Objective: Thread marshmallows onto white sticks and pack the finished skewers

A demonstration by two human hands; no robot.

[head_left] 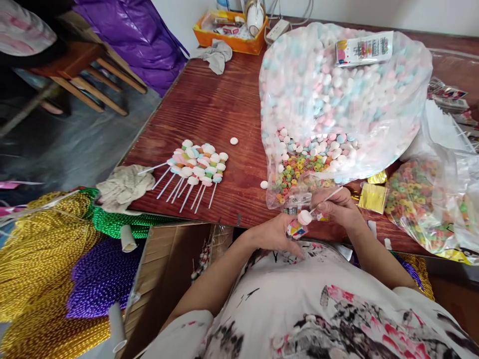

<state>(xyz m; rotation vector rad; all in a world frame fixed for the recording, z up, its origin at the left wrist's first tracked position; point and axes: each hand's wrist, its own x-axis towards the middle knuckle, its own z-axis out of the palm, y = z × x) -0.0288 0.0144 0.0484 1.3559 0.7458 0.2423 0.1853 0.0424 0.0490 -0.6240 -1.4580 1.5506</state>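
My left hand [274, 233] holds a small printed plastic packet [298, 230] close to my body, at the table's front edge. In my right hand [340, 208] a thin white stick [329, 198] is pinched. A pale, round candy [305, 217] sits on its lower end, right at the packet; whether it is inside the opening I cannot tell. To the left lies a cluster of candy sticks [198, 162], pastel and ring candies threaded on white sticks. Just beyond my hands, a large clear bag [346, 89] of pastel candies spills over, with colourful ring candies [295, 174] at its mouth.
A second bag of ring candies [415, 199] lies right, beside gold twist ties [373, 197]. Crumpled cloth [125, 187] sits at the left corner. An orange basket [230, 32] stands at the back. Bead strands [37, 249] fill the lower left; a wooden stool [82, 65] stands beyond.
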